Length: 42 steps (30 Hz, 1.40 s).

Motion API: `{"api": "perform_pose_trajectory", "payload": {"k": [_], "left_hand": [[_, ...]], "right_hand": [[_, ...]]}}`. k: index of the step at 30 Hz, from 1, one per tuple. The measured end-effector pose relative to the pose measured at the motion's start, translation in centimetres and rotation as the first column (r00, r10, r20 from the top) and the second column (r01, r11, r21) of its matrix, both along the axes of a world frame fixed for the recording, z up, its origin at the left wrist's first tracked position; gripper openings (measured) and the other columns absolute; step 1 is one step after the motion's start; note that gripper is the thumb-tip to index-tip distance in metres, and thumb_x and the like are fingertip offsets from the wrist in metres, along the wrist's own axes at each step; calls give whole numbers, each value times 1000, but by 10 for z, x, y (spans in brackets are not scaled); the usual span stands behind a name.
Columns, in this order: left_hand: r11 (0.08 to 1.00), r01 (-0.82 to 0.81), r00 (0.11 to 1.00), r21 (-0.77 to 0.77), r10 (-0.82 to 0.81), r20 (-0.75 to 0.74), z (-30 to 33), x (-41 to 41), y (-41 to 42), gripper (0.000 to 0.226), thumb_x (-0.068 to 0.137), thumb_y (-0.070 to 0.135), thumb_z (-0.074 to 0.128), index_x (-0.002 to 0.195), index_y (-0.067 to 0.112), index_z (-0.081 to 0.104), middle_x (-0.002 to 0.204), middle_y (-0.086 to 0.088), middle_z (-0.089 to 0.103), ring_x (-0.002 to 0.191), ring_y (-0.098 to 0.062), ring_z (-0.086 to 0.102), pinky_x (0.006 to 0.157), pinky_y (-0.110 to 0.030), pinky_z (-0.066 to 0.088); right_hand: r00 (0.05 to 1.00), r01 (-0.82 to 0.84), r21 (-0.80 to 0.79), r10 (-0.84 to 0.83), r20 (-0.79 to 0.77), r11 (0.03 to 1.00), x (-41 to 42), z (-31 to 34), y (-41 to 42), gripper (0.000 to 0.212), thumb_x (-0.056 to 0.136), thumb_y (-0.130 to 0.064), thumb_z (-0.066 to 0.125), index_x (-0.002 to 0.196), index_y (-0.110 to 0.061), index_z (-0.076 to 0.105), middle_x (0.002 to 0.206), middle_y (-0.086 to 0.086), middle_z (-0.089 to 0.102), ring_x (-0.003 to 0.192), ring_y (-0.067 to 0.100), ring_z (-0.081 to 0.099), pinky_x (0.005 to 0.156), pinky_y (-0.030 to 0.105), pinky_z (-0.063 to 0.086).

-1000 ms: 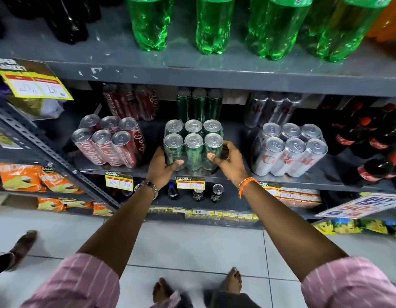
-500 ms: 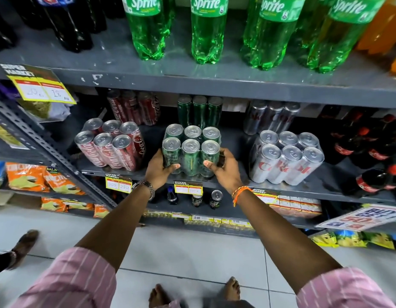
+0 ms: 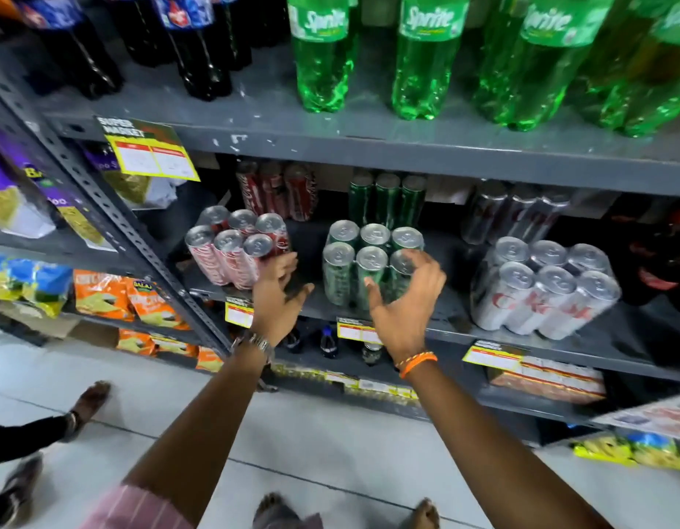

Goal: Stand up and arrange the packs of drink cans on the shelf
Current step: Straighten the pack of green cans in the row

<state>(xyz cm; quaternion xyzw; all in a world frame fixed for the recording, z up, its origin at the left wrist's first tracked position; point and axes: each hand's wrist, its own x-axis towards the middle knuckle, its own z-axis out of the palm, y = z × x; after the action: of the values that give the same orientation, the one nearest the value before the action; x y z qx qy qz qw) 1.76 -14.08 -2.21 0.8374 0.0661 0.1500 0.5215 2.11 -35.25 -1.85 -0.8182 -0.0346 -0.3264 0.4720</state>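
A green can pack stands upright on the grey middle shelf. Left of it a red can pack leans, and at the right a silver can pack leans too. My left hand hovers open between the red and green packs, its fingers close to the red pack's front. My right hand is open, fingers curled just in front of the green pack's right side, holding nothing. More red, green and silver packs stand in the row behind.
Green Sprite bottles and dark cola bottles fill the upper shelf. Snack bags hang at the left, small cola bottles at the far right. Another person's feet stand at the left on the tiled floor.
Both hands have let go of the green pack and opened. The left hand has shifted left toward the red pack. The view has moved closer and to the left.
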Motion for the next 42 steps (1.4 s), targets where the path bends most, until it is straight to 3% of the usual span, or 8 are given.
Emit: {"api": "perform_pose_trajectory", "payload": {"k": [2, 4, 7, 13, 17, 26, 30, 42], "left_hand": [[990, -138, 974, 24, 131, 186, -1, -18, 40, 42, 79, 14, 71, 119, 15, 59, 107, 2, 68, 101, 1, 65, 88, -12, 51], [970, -243, 939, 24, 229, 256, -7, -28, 88, 41, 76, 11, 70, 114, 19, 58, 111, -11, 67, 107, -22, 66, 94, -30, 53], [951, -253, 967, 175, 254, 15, -16, -24, 155, 74, 72, 24, 70, 137, 1, 43, 140, -29, 45, 135, -46, 40, 111, -56, 36], [964, 102, 978, 244, -52, -203, -21, 22, 206, 73, 84, 14, 71, 146, 4, 32, 150, -19, 39, 140, -33, 38, 115, -40, 32], [960, 197, 960, 196, -149, -236, -22, 42, 209, 51, 88, 12, 65, 136, 11, 48, 140, -11, 55, 132, -29, 52, 109, -41, 42], [986, 157, 976, 52, -147, -164, -33, 34, 216, 57, 86, 22, 70, 135, 13, 42, 136, -10, 61, 125, -26, 58, 105, -44, 48], [988, 137, 974, 63, -123, -190, -34, 35, 217, 56, 86, 18, 70, 133, 11, 42, 130, -11, 64, 120, -26, 62, 101, -36, 49], [979, 140, 966, 145, -103, -237, -23, 33, 214, 57, 88, 13, 67, 138, 7, 39, 133, -14, 63, 122, -29, 61, 105, -40, 47]], "right_hand": [[987, -133, 11, 132, 87, 991, -3, 2, 40, 44, 82, -30, 77, 118, -18, 56, 123, 0, 55, 120, 17, 50, 107, 22, 35], [962, -275, 26, 275, 3, 961, -2, 2, 83, 37, 86, -31, 75, 117, -22, 56, 123, -1, 55, 119, 16, 52, 106, 23, 43], [875, -378, 120, 397, -277, 918, 8, -1, 142, 49, 84, -32, 77, 126, -24, 52, 128, 0, 52, 120, 17, 54, 105, 30, 49], [811, -292, 199, 353, -466, 935, 35, -13, 198, 57, 80, -6, 78, 131, -3, 53, 122, 6, 61, 111, 19, 58, 80, -1, 38], [791, -287, 131, 311, -527, 949, 41, -12, 202, 43, 90, -3, 68, 129, 0, 51, 131, 17, 61, 122, 29, 59, 96, 24, 41], [776, -290, 147, 322, -542, 946, 36, -14, 200, 38, 94, 0, 63, 128, 4, 47, 128, 22, 61, 121, 35, 60, 104, 35, 47], [760, -282, 175, 331, -559, 943, 33, -15, 201, 39, 95, -4, 62, 130, 1, 46, 128, 22, 62, 121, 37, 61, 103, 57, 49], [739, -257, 174, 309, -599, 951, 31, -9, 203, 38, 97, -9, 62, 131, -9, 46, 131, 12, 63, 123, 28, 62, 108, 52, 49]]}}
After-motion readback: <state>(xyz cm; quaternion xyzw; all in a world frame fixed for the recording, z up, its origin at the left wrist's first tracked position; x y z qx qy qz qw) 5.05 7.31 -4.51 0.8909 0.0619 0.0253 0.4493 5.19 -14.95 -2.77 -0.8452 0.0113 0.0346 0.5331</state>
